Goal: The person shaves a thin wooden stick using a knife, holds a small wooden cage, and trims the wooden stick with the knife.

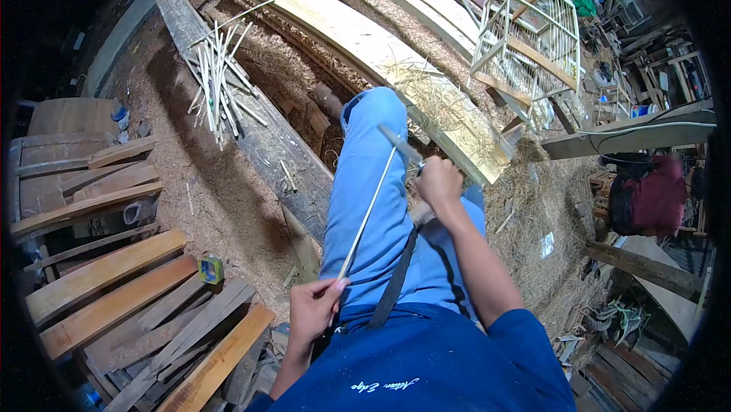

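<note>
My left hand pinches the lower end of a thin pale stick, which looks like split bamboo. The stick slants up across my blue-trousered thigh. Wrapped around a dark handle, my right hand holds a knife over the knee. Its blade points up and to the left and meets, or lies very near, the stick's upper end; contact is hard to make out. A dark strap lies over my lap. To the upper left, a loose bundle of similar sticks rests on a weathered plank.
A long pale board covered with shavings runs past my knee. Beyond it stands a slatted cage. Several cut boards and a yellow tape measure lie at left. Shavings cover the floor. A person in dark red is at right.
</note>
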